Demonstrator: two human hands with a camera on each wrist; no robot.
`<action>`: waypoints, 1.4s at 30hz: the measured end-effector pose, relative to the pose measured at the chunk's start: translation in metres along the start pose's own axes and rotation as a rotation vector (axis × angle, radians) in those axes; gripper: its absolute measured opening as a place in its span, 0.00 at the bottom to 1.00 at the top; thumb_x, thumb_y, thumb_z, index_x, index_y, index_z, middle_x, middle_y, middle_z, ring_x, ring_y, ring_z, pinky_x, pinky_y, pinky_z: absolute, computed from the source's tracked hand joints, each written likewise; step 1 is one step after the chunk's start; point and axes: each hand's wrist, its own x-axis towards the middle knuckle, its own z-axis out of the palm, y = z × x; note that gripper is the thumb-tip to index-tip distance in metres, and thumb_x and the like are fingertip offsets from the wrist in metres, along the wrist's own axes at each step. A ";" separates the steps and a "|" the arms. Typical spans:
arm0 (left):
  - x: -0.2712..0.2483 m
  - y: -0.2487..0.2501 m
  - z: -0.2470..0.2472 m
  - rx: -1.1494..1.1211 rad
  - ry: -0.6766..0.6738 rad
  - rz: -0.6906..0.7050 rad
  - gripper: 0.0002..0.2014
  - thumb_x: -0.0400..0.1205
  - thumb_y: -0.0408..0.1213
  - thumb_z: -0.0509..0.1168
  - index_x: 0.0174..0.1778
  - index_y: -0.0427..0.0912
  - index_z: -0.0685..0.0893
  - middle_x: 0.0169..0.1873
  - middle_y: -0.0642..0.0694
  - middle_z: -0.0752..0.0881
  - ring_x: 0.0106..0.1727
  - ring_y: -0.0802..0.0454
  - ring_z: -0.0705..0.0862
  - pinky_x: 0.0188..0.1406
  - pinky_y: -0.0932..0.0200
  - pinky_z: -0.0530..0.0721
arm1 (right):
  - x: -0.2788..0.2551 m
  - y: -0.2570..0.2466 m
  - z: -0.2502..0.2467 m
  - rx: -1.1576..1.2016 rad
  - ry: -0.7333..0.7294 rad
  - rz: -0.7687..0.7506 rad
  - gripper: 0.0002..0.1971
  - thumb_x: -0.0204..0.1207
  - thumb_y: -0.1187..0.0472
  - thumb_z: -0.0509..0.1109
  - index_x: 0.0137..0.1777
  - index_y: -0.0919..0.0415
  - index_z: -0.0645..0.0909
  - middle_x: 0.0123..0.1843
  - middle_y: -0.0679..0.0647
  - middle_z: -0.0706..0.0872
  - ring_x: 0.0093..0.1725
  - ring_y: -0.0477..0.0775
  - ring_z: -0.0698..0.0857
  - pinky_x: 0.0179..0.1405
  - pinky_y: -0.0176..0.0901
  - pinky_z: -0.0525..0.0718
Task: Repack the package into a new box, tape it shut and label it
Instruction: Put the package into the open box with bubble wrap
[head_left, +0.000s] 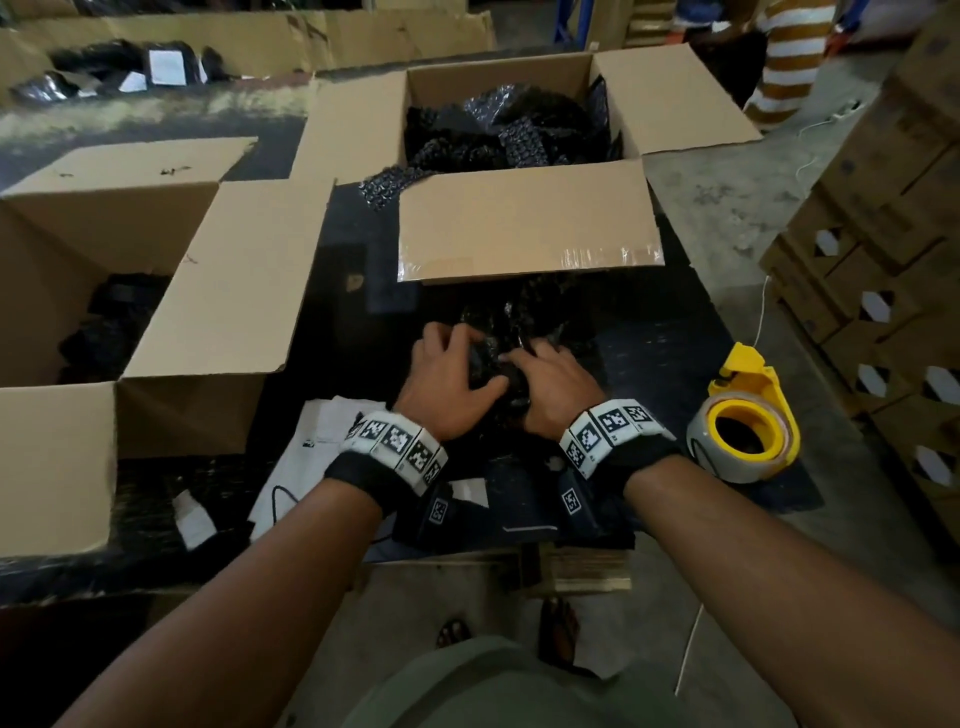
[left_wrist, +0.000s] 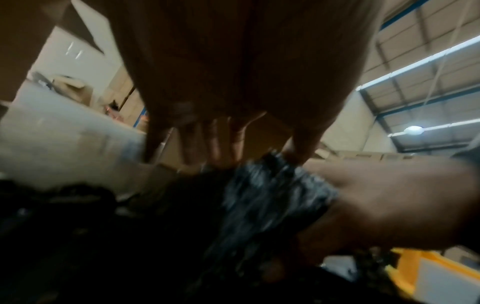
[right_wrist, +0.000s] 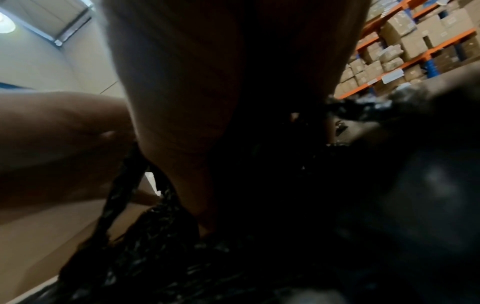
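Note:
A black bubble-wrap package (head_left: 511, 325) lies on the dark table just in front of the open cardboard box (head_left: 524, 223), which holds more black wrapped items. My left hand (head_left: 449, 371) grips the package's left side, with its fingers curled over the edge and its thumb across the top. My right hand (head_left: 545, 382) holds the right side, fingers bent onto the wrap. In the left wrist view the fingers (left_wrist: 215, 144) reach down onto the shiny black package (left_wrist: 272, 195). The right wrist view is dark; the package (right_wrist: 168, 257) fills its lower part.
A second open box (head_left: 223, 280) with dark items stands at the left. A yellow tape dispenser (head_left: 743, 421) sits right of my hands. White papers (head_left: 322, 431) lie by my left wrist. Stacked cartons (head_left: 883, 270) line the right side. A person in a striped shirt (head_left: 789, 57) stands behind.

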 end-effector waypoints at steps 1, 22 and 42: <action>-0.009 0.001 -0.001 0.075 0.000 -0.042 0.33 0.78 0.58 0.71 0.75 0.51 0.71 0.72 0.42 0.66 0.75 0.37 0.70 0.76 0.34 0.74 | -0.001 0.000 -0.001 -0.022 -0.002 0.007 0.39 0.68 0.48 0.80 0.79 0.47 0.70 0.79 0.58 0.66 0.77 0.69 0.69 0.73 0.61 0.79; -0.070 0.002 0.032 0.169 0.025 -0.097 0.42 0.75 0.66 0.64 0.84 0.58 0.58 0.83 0.46 0.52 0.88 0.35 0.49 0.82 0.22 0.55 | 0.048 -0.012 -0.031 -0.258 -0.252 -0.092 0.44 0.57 0.41 0.86 0.71 0.54 0.72 0.77 0.60 0.73 0.77 0.66 0.72 0.70 0.58 0.79; -0.022 -0.019 0.036 0.018 -0.265 0.212 0.64 0.55 0.66 0.68 0.90 0.55 0.53 0.84 0.47 0.65 0.83 0.42 0.66 0.83 0.41 0.69 | -0.051 0.013 -0.007 0.133 0.003 -0.176 0.48 0.63 0.47 0.84 0.81 0.50 0.65 0.86 0.49 0.63 0.90 0.50 0.51 0.83 0.41 0.56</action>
